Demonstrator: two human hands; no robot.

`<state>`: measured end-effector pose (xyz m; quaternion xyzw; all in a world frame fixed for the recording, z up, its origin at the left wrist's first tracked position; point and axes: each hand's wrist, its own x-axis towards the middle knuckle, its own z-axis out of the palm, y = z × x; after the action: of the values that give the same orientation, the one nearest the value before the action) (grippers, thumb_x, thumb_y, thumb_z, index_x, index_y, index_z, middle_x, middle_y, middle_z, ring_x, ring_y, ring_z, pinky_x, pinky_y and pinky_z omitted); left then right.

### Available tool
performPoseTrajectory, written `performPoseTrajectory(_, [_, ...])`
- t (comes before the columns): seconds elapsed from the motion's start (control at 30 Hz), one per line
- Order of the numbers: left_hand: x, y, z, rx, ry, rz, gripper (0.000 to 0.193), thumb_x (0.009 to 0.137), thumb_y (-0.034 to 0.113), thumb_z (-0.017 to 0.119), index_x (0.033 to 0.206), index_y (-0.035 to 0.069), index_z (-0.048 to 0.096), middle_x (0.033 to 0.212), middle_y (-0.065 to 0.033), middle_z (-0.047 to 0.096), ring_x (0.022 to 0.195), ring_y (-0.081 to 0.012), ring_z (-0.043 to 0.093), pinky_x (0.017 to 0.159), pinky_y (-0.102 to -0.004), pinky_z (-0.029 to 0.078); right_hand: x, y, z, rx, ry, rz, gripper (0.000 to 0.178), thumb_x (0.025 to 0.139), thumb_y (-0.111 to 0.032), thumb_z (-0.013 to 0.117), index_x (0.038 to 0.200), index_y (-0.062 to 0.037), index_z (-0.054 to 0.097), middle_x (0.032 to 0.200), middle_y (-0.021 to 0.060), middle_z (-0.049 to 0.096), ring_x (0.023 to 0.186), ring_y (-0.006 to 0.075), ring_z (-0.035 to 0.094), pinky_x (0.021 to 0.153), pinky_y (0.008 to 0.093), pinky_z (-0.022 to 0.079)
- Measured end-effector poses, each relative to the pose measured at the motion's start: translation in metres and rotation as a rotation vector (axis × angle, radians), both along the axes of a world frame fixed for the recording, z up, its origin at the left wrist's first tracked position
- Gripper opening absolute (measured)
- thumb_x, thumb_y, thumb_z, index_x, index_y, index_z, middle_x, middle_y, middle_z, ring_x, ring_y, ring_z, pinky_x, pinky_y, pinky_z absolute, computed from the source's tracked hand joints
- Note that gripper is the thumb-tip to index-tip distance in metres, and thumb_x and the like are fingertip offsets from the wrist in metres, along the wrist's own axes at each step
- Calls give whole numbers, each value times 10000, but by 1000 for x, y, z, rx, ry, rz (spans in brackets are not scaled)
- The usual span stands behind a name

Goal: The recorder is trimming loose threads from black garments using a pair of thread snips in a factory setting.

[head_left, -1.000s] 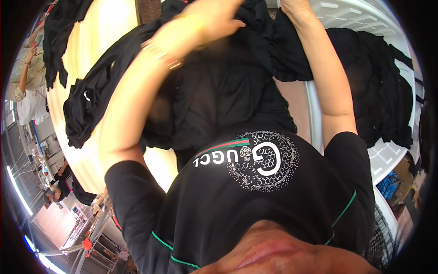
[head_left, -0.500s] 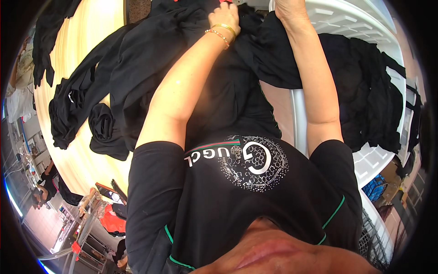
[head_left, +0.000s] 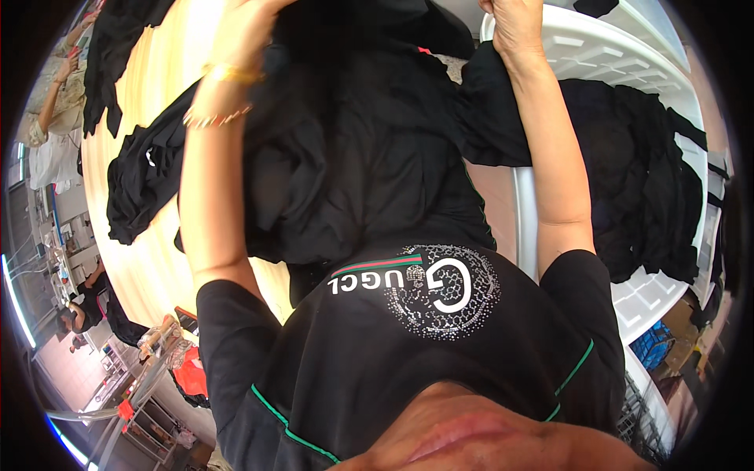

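The left hand [head_left: 247,30] is blurred and cropped by the upper edge of the view; its grip cannot be determined. The right hand [head_left: 515,30], fingers curled, is near the rim of the white basket [head_left: 605,49]; whether it pinches fabric cannot be determined. The black cloth [head_left: 361,149] lies in loose folds between the hands, partly over the worktop [head_left: 161,74], which presumably bears its weight. Black garments [head_left: 628,173] rest in the basket, apparently stationed alongside for short reach

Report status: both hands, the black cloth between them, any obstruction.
Left hand blurred near picture's top edge, grip unclear. Right hand curled at top edge, grip unclear. Black cloth rumpled between them. White basket at right, no obvious obstruction.
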<state>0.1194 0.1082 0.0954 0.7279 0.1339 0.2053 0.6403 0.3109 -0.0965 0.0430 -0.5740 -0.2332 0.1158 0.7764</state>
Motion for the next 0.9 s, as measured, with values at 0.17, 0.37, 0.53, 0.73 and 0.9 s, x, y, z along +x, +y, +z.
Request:
performPoseTrajectory(0.17, [-110,-9,53,519,155,-178,425,699,35,557,1089,42,726,1046,-123,671,1023,-229,625,914,-319,466,-16,9,11,11,-34,74,303,904,-215,718,1146,-33,692,772,-50,605,572,-4,436,506,156,286])
performPoseTrajectory(0.37, [-148,-28,27,580,620,-438,237,833,62,661,1057,-3,699,992,-86,573,922,-194,579,821,-289,456,-24,5,13,-146,-183,193,295,907,-169,711,1156,-11,691,890,-13,674,705,19,534,612,168,383])
performPoseTrajectory(0.53, [-133,-34,18,777,584,-254,234,815,251,763,920,46,728,854,-87,626,804,-266,643,697,-345,507,-44,13,12,-130,-166,416,270,904,-34,692,1161,47,664,999,43,697,884,79,628,782,210,495])
performPoseTrajectory(0.73, [-104,-73,19,1233,424,-109,215,784,159,756,960,60,681,930,-87,608,874,-300,600,756,-373,493,-39,11,6,-223,-250,524,283,907,-27,688,1172,65,648,1022,66,697,893,95,647,797,215,516])
performPoseTrajectory(0.9, [-69,-121,-14,1122,189,-262,229,758,109,737,967,68,654,979,-57,601,905,-275,597,798,-383,486,-43,8,16,-247,-191,483,261,908,-53,697,1141,60,659,929,46,689,752,73,624,648,205,497])
